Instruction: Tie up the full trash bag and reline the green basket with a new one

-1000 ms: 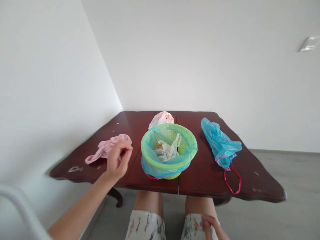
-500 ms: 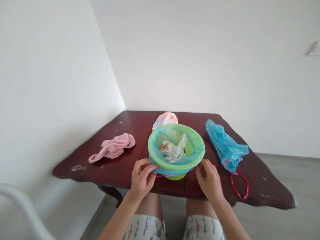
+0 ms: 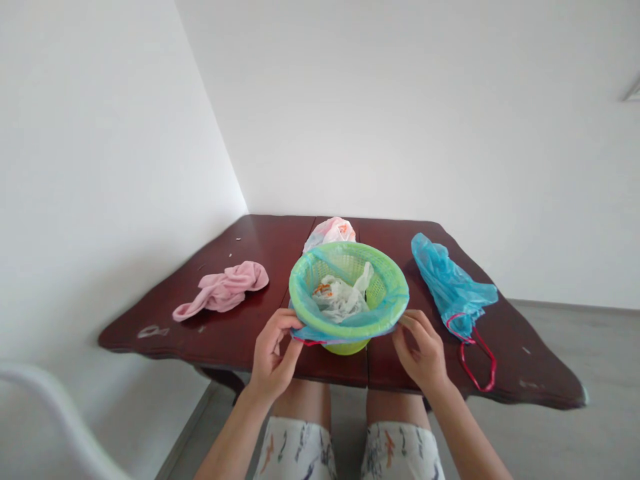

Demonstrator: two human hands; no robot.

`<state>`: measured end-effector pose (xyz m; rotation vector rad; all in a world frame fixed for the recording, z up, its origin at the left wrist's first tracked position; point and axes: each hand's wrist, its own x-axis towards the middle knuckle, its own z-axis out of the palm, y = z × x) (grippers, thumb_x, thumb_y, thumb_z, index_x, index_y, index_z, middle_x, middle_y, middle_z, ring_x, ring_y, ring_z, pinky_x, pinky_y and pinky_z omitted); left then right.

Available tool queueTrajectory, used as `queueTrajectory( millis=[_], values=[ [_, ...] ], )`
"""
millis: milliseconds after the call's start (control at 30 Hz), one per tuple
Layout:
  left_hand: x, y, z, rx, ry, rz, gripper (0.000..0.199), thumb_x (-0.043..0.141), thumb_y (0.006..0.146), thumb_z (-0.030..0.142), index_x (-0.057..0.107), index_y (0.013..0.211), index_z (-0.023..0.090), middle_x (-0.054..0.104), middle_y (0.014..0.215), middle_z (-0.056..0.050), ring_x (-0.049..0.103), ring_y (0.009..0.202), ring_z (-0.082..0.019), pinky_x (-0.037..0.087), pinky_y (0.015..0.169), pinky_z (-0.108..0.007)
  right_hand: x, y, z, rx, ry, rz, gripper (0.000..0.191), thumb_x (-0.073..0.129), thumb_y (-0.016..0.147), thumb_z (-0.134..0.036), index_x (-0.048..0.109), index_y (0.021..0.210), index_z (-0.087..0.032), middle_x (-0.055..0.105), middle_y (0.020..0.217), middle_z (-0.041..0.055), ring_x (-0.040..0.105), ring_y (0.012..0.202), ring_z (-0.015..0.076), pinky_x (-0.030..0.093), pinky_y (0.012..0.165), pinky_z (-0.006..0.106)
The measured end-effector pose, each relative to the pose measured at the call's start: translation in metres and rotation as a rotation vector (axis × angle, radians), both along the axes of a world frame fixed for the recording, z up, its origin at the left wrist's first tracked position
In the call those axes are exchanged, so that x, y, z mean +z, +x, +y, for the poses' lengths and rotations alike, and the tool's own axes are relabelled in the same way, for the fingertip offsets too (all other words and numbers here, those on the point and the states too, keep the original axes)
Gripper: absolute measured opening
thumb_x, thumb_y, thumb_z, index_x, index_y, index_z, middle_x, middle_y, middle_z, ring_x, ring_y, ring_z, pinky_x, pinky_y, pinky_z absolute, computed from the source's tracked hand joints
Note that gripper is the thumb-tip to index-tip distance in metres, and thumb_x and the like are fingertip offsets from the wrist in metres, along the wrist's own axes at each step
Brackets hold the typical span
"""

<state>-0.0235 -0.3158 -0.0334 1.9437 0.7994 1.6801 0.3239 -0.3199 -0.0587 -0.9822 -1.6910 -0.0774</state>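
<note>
A green mesh basket (image 3: 349,329) stands near the table's front edge, with a thin blue bag (image 3: 310,333) lining it and folded over its rim. Inside lies a crumpled white plastic bag (image 3: 343,297) with orange print. My left hand (image 3: 277,350) pinches the blue bag's edge at the basket's front left. At the front right, my right hand (image 3: 417,347) has its fingers closed on the bag's edge just under the rim. A red drawstring shows beside my left fingers.
Dark red wooden table (image 3: 200,347) with a wavy edge. A pink cloth (image 3: 227,288) lies left, a white and pink plastic bag (image 3: 331,231) behind the basket, a second blue bag (image 3: 453,287) with red drawstring right. Walls stand behind and left.
My left hand has shifted slightly left and drawn the blue bag's edge outward. The basket's rim has moved a little left. My right hand stays at the right side of the rim.
</note>
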Motion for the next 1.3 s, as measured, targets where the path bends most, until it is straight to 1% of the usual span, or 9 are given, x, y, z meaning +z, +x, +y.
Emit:
queueTrajectory(
  millis=[100, 200, 300, 500, 633, 800, 1067, 1167, 1300],
  values=[
    [0.007, -0.004, -0.002, 0.165, 0.135, 0.131, 0.011, 0.074, 0.114, 0.02, 0.078, 0.121, 0.027, 0.07, 0.126, -0.009, 0.073, 0.114, -0.025, 0.064, 0.099, -0.039, 0.001, 0.0, 0.001, -0.073, 0.113, 0.123, 0.026, 0.072, 0.105, -0.008, 0.074, 0.121, -0.028, 0.077, 0.132, 0.0132, 0.082, 0.108, 0.0285, 0.069, 0.087, 0.044],
    [0.016, -0.004, -0.005, 0.282, 0.201, 0.202, 0.011, 0.075, 0.112, 0.019, 0.08, 0.119, 0.026, 0.069, 0.129, -0.01, 0.07, 0.117, -0.026, 0.063, 0.105, -0.042, 0.001, 0.001, 0.006, -0.019, 0.093, 0.295, 0.023, 0.068, 0.11, -0.011, 0.068, 0.124, -0.028, 0.081, 0.126, 0.012, 0.085, 0.108, 0.0275, 0.07, 0.083, 0.04],
    [0.021, -0.004, -0.003, 0.253, 0.185, 0.195, 0.011, 0.071, 0.114, 0.021, 0.077, 0.12, 0.027, 0.072, 0.129, -0.01, 0.073, 0.118, -0.028, 0.066, 0.104, -0.044, 0.007, 0.005, 0.01, 0.04, 0.075, 0.327, 0.024, 0.067, 0.112, -0.012, 0.065, 0.129, -0.029, 0.08, 0.119, 0.0104, 0.083, 0.106, 0.0261, 0.07, 0.083, 0.039],
    [0.034, -0.011, 0.008, 0.237, 0.166, 0.223, 0.009, 0.068, 0.118, 0.023, 0.073, 0.123, 0.028, 0.084, 0.131, -0.01, 0.081, 0.12, -0.028, 0.067, 0.105, -0.044, 0.037, 0.015, 0.007, -0.046, 0.1, 0.041, 0.033, 0.07, 0.105, -0.008, 0.071, 0.131, -0.028, 0.073, 0.119, 0.01, 0.075, 0.11, 0.0297, 0.065, 0.093, 0.048],
    [0.039, -0.013, 0.015, 0.205, 0.155, 0.253, 0.008, 0.062, 0.122, 0.025, 0.069, 0.125, 0.028, 0.087, 0.129, -0.01, 0.084, 0.119, -0.028, 0.066, 0.106, -0.044, 0.058, 0.014, 0.002, 0.042, 0.092, -0.004, 0.035, 0.068, 0.103, -0.005, 0.073, 0.128, -0.028, 0.072, 0.116, 0.0081, 0.074, 0.104, 0.0283, 0.061, 0.089, 0.045],
    [0.031, -0.009, 0.035, 0.187, 0.116, 0.145, 0.007, 0.065, 0.123, 0.034, 0.069, 0.124, 0.028, 0.082, 0.115, -0.009, 0.081, 0.106, -0.027, 0.064, 0.098, -0.044, 0.08, 0.013, -0.002, 0.23, -0.033, 0.013, 0.018, 0.059, 0.106, -0.009, 0.063, 0.102, -0.026, 0.064, 0.098, 0.0043, 0.065, 0.09, 0.0252, 0.05, 0.079, 0.042],
    [0.036, 0.002, 0.057, 0.166, 0.178, 0.132, 0.027, 0.063, 0.123, 0.053, 0.071, 0.114, 0.028, 0.077, 0.106, -0.008, 0.072, 0.101, -0.028, 0.059, 0.095, -0.046, 0.122, 0.015, -0.008, 0.355, -0.242, -0.111, 0.026, 0.048, 0.11, -0.014, 0.048, 0.086, -0.026, 0.057, 0.087, 0.0027, 0.053, 0.083, 0.0241, 0.04, 0.077, 0.043],
    [0.035, 0.0, 0.054, 0.092, 0.16, 0.135, 0.031, 0.068, 0.121, 0.057, 0.075, 0.113, 0.028, 0.079, 0.12, -0.012, 0.074, 0.115, -0.031, 0.061, 0.103, -0.05, 0.126, 0.022, -0.014, 0.417, -0.391, -0.074, 0.029, 0.048, 0.113, -0.014, 0.052, 0.087, -0.025, 0.063, 0.1, 0.0051, 0.059, 0.092, 0.025, 0.046, 0.081, 0.042],
    [0.033, -0.002, 0.048, 0.037, 0.102, 0.114, 0.03, 0.073, 0.119, 0.055, 0.078, 0.109, 0.027, 0.078, 0.121, -0.013, 0.075, 0.114, -0.03, 0.062, 0.102, -0.048, 0.122, 0.026, -0.02, 0.421, -0.395, 0.035, 0.028, 0.048, 0.121, -0.021, 0.055, 0.095, -0.026, 0.062, 0.102, 0.0041, 0.059, 0.095, 0.0248, 0.048, 0.083, 0.041]
  ],
)
